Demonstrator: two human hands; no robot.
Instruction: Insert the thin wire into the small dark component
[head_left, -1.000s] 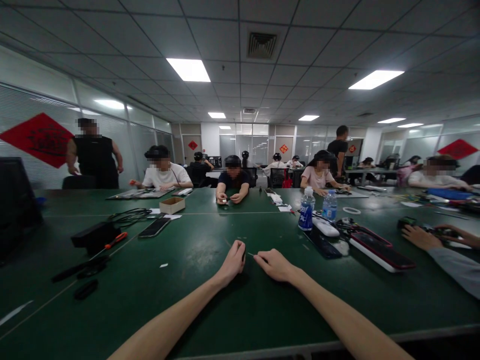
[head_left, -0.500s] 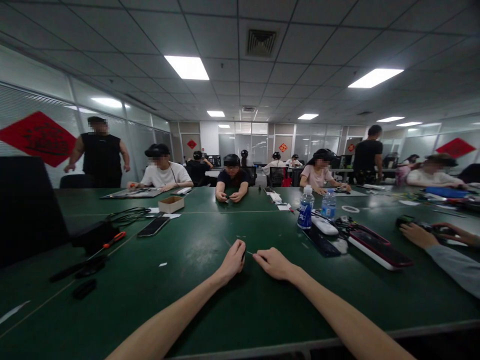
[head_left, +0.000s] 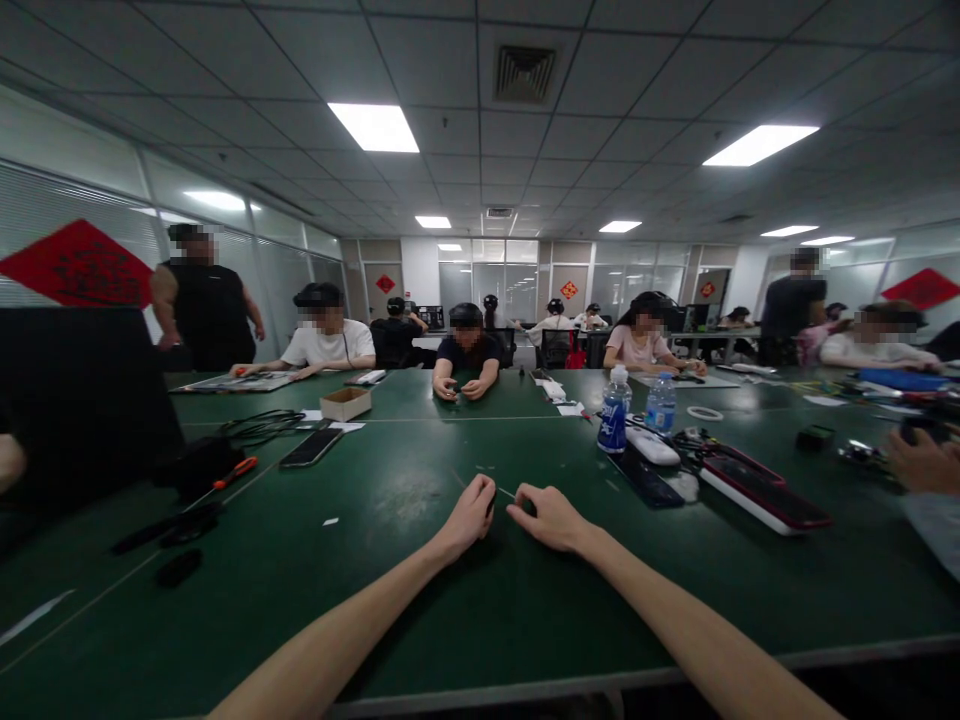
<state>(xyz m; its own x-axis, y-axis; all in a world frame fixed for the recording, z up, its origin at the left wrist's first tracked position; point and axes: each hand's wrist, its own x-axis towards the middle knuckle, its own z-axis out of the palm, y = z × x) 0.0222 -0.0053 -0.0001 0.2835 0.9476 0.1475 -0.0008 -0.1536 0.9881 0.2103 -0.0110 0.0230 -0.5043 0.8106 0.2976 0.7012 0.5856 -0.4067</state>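
Both my arms stretch forward over a green table (head_left: 420,600). My left hand (head_left: 470,515) is curled closed with its fingertips pinched round something small and dark that I cannot make out. My right hand (head_left: 547,516) rests a few centimetres to its right, fingers bent in a pinch toward the left hand. A thin pale sliver (head_left: 507,492) lies on the table just beyond the gap between the two hands. What the right fingers hold, if anything, is too small to see.
Right of my hands stand two water bottles (head_left: 613,422), a white device (head_left: 651,446) and a red-edged phone (head_left: 765,490). To the left lie a black phone (head_left: 311,446), cables, an orange-handled tool (head_left: 234,471) and a cardboard box (head_left: 344,403). Other people sit around the table; a neighbour's hand (head_left: 926,460) is at the right.
My hands have drawn a little closer together. The neighbour's hands at the right have pulled back toward the edge. The two standing people have shifted, one farther right.
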